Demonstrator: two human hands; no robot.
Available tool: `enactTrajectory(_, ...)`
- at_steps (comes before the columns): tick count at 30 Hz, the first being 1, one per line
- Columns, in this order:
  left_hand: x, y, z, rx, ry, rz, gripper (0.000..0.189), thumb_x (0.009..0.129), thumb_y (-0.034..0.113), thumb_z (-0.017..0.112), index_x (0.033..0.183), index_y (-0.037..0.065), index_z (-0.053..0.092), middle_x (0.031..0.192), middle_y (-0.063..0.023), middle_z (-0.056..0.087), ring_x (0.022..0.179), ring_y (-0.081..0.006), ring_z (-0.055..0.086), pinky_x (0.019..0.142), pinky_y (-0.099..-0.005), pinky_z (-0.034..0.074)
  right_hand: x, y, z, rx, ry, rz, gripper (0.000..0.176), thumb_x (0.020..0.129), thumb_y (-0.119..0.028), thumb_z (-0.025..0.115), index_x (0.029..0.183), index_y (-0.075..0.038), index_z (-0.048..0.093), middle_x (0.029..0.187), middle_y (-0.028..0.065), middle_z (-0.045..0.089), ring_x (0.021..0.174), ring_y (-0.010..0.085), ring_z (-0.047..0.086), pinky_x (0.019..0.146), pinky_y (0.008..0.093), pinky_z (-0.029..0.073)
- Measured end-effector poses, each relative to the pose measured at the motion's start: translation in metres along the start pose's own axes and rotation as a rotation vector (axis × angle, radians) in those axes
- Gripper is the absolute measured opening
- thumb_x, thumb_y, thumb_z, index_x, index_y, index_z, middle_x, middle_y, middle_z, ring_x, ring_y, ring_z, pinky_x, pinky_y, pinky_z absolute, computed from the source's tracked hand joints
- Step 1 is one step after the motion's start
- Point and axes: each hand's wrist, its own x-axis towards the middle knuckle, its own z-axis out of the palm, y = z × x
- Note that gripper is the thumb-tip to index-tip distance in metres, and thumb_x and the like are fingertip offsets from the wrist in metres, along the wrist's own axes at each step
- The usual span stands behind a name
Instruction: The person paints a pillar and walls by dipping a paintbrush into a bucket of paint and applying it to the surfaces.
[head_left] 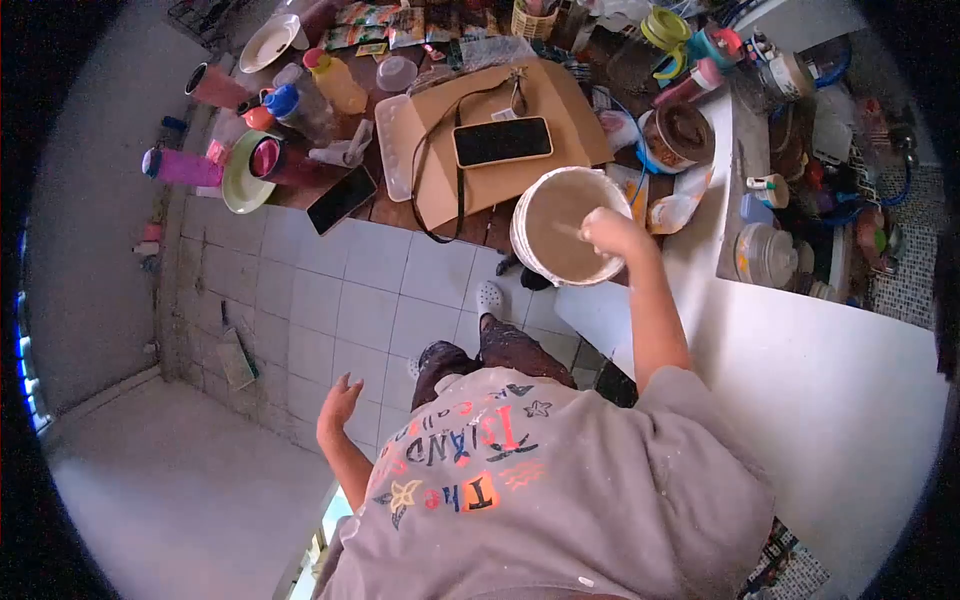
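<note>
A white bucket (pixel 521 238) with a greyish-beige mix inside stands by the table's front edge. Over its opening, my right hand (pixel 612 234) is closed, with fingers smeared in the mix. A short pale thing like a stick or handle pokes out from the fingers toward the mix, but its kind is not clear. My left hand (pixel 342 398) hangs low at my side above the tiled floor, fingers apart and holding nothing.
On the wooden table lie a cardboard sheet (pixel 560 95), a phone in a tan case (pixel 503 142), a dark phone (pixel 341 199), several bottles and a green plate (pixel 240 185). A white surface (pixel 800 370) extends to the right, near jars (pixel 766 252). A trowel-like tool (pixel 236 358) leans at left.
</note>
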Motion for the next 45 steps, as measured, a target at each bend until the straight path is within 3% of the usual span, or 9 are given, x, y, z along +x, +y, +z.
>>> enactTrajectory(2,0.011,0.016,-0.002,0.121,-0.019,0.022,0.059,0.084,0.033,0.052,0.128,-0.002,0.035,0.097,-0.0218,0.060,0.090,-0.0305,0.058,0.079,-0.0352,0.044,-0.044,0.008,-0.010,0.636,0.055,0.049,0.025,0.081,-0.021,0.058,0.096,-0.001,0.057,0.059,-0.0007,0.048,0.050,0.0066,0.045,0.042,0.0216,0.035)
enactTrajectory(5,0.021,0.062,-0.011,0.077,-0.033,0.077,0.057,0.085,0.036,0.051,0.127,0.000,0.038,0.112,-0.0213,0.054,0.105,-0.0323,0.052,0.088,-0.0355,0.040,-0.107,0.000,-0.022,0.921,0.104,-0.001,0.032,0.082,-0.020,0.060,0.106,-0.002,0.052,0.060,-0.0043,0.045,0.049,0.0039,0.040,0.039,0.0181,0.029)
enactTrajectory(6,0.031,0.067,-0.011,0.115,-0.045,0.138,0.059,0.084,0.034,0.053,0.128,0.000,0.036,0.095,-0.0193,0.060,0.089,-0.0304,0.058,0.076,-0.0365,0.044,-0.118,0.003,-0.018,0.918,0.111,0.004,0.032,0.082,-0.020,0.060,0.106,-0.002,0.052,0.060,-0.0043,0.045,0.049,0.0039,0.040,0.039,0.0181,0.029)
enactTrajectory(15,0.047,0.078,-0.017,0.052,-0.082,0.328,0.062,0.082,0.039,0.054,0.127,0.000,0.038,0.100,-0.0204,0.059,0.095,-0.0313,0.056,0.082,-0.0368,0.043,-0.145,0.000,0.074,1.372,0.356,-0.348,0.041,0.083,-0.021,0.058,0.114,0.000,0.044,0.072,0.0065,0.057,0.054,0.0098,0.051,0.048,0.0185,0.040)
enactTrajectory(19,0.073,0.008,-0.029,0.220,-0.050,0.342,0.063,0.081,0.041,0.053,0.126,-0.001,0.039,0.105,-0.0219,0.057,0.100,-0.0335,0.054,0.084,-0.0393,0.043,-0.142,-0.026,0.108,1.388,0.553,-0.384,0.039,0.088,-0.020,0.051,0.120,-0.001,0.040,0.093,0.0123,0.059,0.075,0.0163,0.059,0.059,0.0247,0.047)
enactTrajectory(28,0.049,-0.067,-0.052,0.212,0.004,0.217,0.064,0.081,0.041,0.053,0.126,-0.002,0.038,0.115,-0.0247,0.051,0.109,-0.0342,0.049,0.090,-0.0397,0.039,-0.092,-0.051,0.157,1.294,1.064,-0.256,0.020,0.090,-0.017,0.047,0.107,-0.007,0.042,0.076,0.0007,0.051,0.055,0.0041,0.037,0.047,0.0181,0.032)
enactTrajectory(32,0.052,-0.086,-0.049,0.171,-0.064,0.220,0.064,0.081,0.042,0.052,0.126,-0.001,0.038,0.115,-0.0242,0.052,0.109,-0.0334,0.049,0.090,-0.0393,0.040,-0.085,-0.060,0.158,1.112,1.298,-0.320,0.020,0.088,-0.019,0.049,0.103,-0.007,0.044,0.074,-0.0004,0.049,0.062,0.0064,0.042,0.047,0.0212,0.034)
enactTrajectory(36,0.062,-0.097,-0.046,0.125,-0.119,0.237,0.063,0.082,0.042,0.052,0.127,0.000,0.038,0.114,-0.0232,0.052,0.108,-0.0321,0.050,0.089,-0.0386,0.040,-0.078,-0.060,0.169,1.121,1.202,-0.037,0.026,0.087,-0.026,0.051,0.104,-0.008,0.045,0.072,-0.0022,0.051,0.058,0.0072,0.043,0.047,0.0220,0.035)
enactTrajectory(45,0.066,-0.093,-0.037,0.188,-0.103,0.302,0.061,0.081,0.040,0.052,0.127,0.002,0.038,0.112,-0.0235,0.053,0.106,-0.0331,0.052,0.087,-0.0393,0.042,-0.072,-0.071,0.180,1.183,1.246,-0.104,0.030,0.086,-0.031,0.053,0.106,-0.010,0.045,0.070,-0.0019,0.052,0.055,0.0042,0.042,0.045,0.0187,0.034)
